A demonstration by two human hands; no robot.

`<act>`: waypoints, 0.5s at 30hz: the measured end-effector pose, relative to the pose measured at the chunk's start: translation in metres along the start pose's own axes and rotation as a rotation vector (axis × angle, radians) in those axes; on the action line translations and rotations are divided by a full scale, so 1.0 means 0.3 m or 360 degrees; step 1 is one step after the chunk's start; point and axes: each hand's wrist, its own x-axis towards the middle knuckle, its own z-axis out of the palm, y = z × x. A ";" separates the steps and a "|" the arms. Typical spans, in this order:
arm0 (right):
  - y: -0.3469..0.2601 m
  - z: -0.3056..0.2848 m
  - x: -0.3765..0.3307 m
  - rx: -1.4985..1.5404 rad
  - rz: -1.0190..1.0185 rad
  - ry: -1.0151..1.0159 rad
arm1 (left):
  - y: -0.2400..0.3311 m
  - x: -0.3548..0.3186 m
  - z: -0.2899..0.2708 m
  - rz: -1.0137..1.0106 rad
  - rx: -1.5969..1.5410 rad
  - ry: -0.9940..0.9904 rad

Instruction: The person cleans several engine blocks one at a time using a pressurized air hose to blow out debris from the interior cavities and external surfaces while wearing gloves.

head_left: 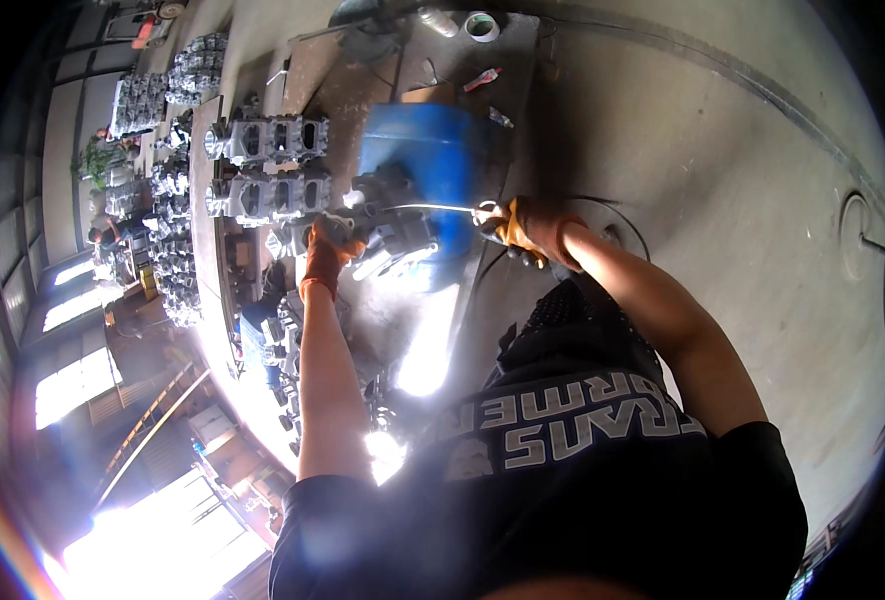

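Observation:
My left hand (331, 250), in an orange glove, is closed on the near left side of a grey metal casting (413, 232). The casting rests on or against a blue plastic drum-like support (418, 140); glare blurs part of it. My right hand (531, 232), in an orange and yellow glove, is wrapped round a hand tool with a long thin metal rod (433, 207). That rod points left, its tip at the casting. A dark hose (631, 218) loops out behind the right hand. The tool's body is mostly hidden in the glove.
Grey castings (268, 140) stand in a row on a bench to the left, with more stacks (173, 240) beyond. A tape roll (482, 27) and a red and white tube (483, 79) lie on the worktable (511, 60) at the back. A person (111, 238) is far left.

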 end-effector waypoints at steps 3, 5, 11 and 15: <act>0.093 0.014 0.097 0.0514 0.0119 0.0105 | 0.010 0.024 -0.001 -0.0109 -0.0244 0.0105; 0.116 0.018 0.104 0.1119 0.0234 0.0355 | -0.071 0.029 -0.080 -0.0155 -0.0182 0.0006; 0.106 0.017 0.056 0.0578 -0.0104 0.0230 | -0.109 0.058 -0.145 -0.0427 -0.1152 -0.0444; 0.077 -0.003 0.050 -0.0386 -0.0085 0.0257 | 0.065 -0.009 -0.011 0.0237 0.0218 0.0038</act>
